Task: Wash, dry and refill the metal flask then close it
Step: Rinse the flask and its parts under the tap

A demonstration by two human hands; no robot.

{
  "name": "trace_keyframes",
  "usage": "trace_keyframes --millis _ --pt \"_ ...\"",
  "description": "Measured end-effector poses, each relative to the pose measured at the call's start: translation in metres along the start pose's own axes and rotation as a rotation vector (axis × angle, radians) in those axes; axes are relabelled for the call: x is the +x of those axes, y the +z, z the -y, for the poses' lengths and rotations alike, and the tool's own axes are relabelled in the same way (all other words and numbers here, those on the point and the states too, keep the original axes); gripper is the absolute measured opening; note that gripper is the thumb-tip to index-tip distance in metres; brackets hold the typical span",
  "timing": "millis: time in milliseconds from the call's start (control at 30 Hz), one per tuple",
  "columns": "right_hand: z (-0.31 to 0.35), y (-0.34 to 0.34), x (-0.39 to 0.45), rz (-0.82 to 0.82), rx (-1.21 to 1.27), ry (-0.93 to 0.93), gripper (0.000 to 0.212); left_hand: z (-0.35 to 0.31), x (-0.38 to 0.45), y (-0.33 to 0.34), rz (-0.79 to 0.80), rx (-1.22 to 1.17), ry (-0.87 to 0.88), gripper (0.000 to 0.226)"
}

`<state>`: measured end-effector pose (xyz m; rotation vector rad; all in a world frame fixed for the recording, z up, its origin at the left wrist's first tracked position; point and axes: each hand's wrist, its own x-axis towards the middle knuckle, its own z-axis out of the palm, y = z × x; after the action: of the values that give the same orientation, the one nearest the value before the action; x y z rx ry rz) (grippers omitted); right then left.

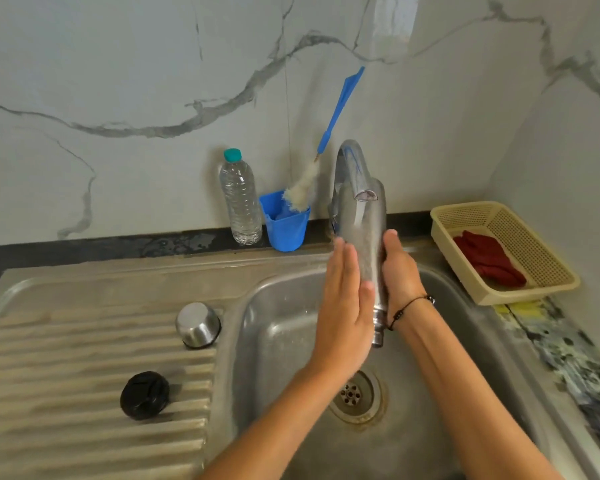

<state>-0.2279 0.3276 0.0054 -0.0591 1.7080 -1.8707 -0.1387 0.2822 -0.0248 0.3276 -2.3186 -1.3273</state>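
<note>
I hold the metal flask [369, 230] upside down over the sink basin [274, 341], its narrow mouth pointing down and its base up against the tap spout [352, 161]. My left hand [343, 306] presses flat on the flask's left side with straight fingers. On the flask's right side, my right hand [400, 271] grips it with the thumb upright and the fingers hidden behind. The flask looks blurred. Its steel cup lid [197, 323] and black stopper [144, 394] lie on the ribbed drainboard at the left.
A clear water bottle [240, 202] with a teal cap stands by the wall beside a blue cup [286, 226] holding a blue-handled bottle brush [340, 109]. At the right, a cream basket [499, 296] holds a red cloth [489, 258]. The drain [355, 396] lies under my wrists.
</note>
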Motion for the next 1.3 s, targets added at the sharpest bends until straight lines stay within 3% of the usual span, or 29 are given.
trace_keyframes --millis 133,233,367,467,533,633,833,967,1100,1200,1300 --pt "0.002 0.004 -0.006 0.030 -0.076 -0.040 0.045 -0.007 0.014 -0.002 0.023 -0.073 -0.113 0.057" --pt "-0.012 0.008 -0.015 0.037 -0.141 -0.134 0.042 -0.008 0.049 -0.017 -0.059 -0.135 -0.198 0.062" --pt "-0.021 0.007 -0.025 0.012 -0.024 -0.045 0.044 -0.016 0.071 -0.026 -0.006 -0.156 -0.228 0.069" --pt "-0.016 0.004 -0.030 0.077 -0.039 0.005 0.044 -0.021 0.087 -0.034 -0.096 -0.312 -0.364 0.055" --pt "-0.015 0.002 -0.030 0.100 -0.089 0.019 0.044 -0.020 0.091 -0.035 -0.136 -0.290 -0.394 0.049" --pt "-0.017 0.002 -0.025 0.098 -0.192 -0.048 0.046 -0.020 0.083 -0.026 -0.127 -0.129 -0.369 0.065" --pt "-0.013 -0.002 -0.019 -0.012 -0.080 -0.029 0.044 -0.014 0.021 -0.001 -0.023 0.015 -0.155 0.058" --pt "-0.012 -0.006 -0.020 0.078 0.009 0.020 0.044 -0.011 -0.007 0.006 -0.035 0.105 -0.100 0.059" --pt "-0.011 -0.004 -0.026 0.141 0.062 0.054 0.044 -0.015 0.022 -0.005 -0.040 -0.047 -0.230 0.063" --pt "-0.020 -0.009 -0.034 0.174 0.008 0.088 0.046 -0.019 0.058 -0.021 -0.171 -0.244 -0.316 0.065" --pt "-0.032 -0.010 -0.044 0.156 -0.059 0.078 0.045 -0.017 0.089 -0.035 -0.189 -0.300 -0.508 0.047"
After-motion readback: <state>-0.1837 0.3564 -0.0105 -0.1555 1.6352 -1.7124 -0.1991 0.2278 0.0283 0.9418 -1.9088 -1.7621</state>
